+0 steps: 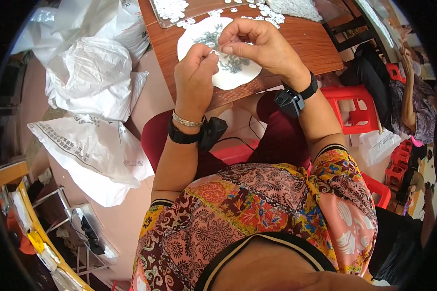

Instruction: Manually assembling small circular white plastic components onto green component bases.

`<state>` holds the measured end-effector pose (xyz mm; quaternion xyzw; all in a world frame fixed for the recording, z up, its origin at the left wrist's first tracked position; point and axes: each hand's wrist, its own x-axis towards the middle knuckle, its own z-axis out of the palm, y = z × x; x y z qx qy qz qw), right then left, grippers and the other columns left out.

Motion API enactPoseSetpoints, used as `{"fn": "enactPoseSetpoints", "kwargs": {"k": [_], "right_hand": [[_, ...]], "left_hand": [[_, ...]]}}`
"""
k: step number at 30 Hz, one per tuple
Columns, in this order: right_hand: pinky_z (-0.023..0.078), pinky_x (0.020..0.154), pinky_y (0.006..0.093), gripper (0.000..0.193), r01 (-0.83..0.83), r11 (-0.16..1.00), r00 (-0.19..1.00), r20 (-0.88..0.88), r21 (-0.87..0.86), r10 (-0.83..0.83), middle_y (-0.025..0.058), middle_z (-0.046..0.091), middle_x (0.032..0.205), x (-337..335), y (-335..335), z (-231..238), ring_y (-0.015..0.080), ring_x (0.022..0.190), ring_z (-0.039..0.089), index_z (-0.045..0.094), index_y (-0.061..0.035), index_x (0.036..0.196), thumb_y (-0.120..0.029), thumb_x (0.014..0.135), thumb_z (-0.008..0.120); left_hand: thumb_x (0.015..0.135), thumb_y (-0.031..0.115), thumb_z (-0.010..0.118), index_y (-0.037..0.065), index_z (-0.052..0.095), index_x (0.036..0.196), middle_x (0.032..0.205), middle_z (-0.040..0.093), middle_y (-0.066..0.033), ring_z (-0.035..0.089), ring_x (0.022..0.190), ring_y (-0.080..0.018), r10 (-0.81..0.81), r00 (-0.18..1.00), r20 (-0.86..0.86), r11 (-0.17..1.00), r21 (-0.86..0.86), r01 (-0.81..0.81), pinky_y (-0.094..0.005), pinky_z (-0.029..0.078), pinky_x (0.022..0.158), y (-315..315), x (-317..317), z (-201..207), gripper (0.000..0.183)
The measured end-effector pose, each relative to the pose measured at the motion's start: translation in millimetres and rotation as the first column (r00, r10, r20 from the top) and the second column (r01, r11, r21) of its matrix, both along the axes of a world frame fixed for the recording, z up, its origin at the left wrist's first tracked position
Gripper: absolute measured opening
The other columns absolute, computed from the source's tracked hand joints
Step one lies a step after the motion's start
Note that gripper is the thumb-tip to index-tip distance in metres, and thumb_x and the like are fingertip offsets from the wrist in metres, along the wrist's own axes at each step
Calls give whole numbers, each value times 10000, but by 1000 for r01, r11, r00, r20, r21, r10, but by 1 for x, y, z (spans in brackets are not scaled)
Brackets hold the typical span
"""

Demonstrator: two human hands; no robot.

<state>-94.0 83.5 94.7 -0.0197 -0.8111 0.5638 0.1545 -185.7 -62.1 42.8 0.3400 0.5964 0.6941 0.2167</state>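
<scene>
Both my hands are raised close together over a white scallop-edged plate or mat (228, 82). A heap of small grey parts (234, 64), metallic in look, lies on it. My left hand (194, 77) is closed in a pinch, with a small white plastic piece (213, 52) at its fingertips. Just to the right, my right hand (264, 46) has thumb and forefinger pressed together near that piece. Whatever sits between those right fingertips is too small to make out.
Loose white oval pieces (272, 14) lie across the far side of the brown wooden table (306, 48), beside a clear tray (172, 22) of more. Large white sacks (94, 77) crowd the floor at left. A red stool (352, 109) and other seated people are at right.
</scene>
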Motion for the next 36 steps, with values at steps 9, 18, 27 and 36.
{"fn": "enactPoseSetpoints", "kwargs": {"k": [9, 18, 27, 36], "right_hand": [[432, 679, 189, 97, 27, 1000, 1000, -14, 9, -26, -44, 593, 804, 0, -2, 0, 28, 738, 511, 628, -28, 912, -73, 836, 669], [421, 670, 198, 82, 2, 998, 1000, -8, 60, -1, -51, 580, 790, 1, -3, 0, 33, 723, 489, 628, -29, 901, -77, 842, 659], [429, 680, 206, 67, 26, 990, 1000, 7, 136, -28, -39, 571, 763, 0, -6, -1, 44, 722, 496, 619, -22, 874, -67, 839, 654], [448, 704, 209, 87, 24, 981, 997, 67, 194, -38, -25, 599, 788, 1, -1, -5, 50, 755, 527, 634, -13, 912, -83, 862, 641]], "left_hand": [[850, 155, 533, -30, 568, 849, 647, 571, -67, 515, 618, -117, 11, 1000, 0, 1000, -15, -11, -275, 422, 575, 0, 2, 4, 188], [852, 138, 531, -14, 564, 822, 649, 549, -35, 484, 615, -94, 4, 1000, 0, 1000, -22, -4, -246, 389, 572, -1, 3, 4, 159], [844, 133, 516, -22, 554, 806, 600, 529, -65, 483, 562, -131, 43, 998, -37, 999, -17, -43, -294, 401, 527, 0, 7, 2, 164], [834, 120, 518, -25, 558, 795, 603, 532, -54, 481, 568, -118, 22, 999, -46, 999, -40, -24, -285, 403, 530, 2, 5, 0, 155]]}}
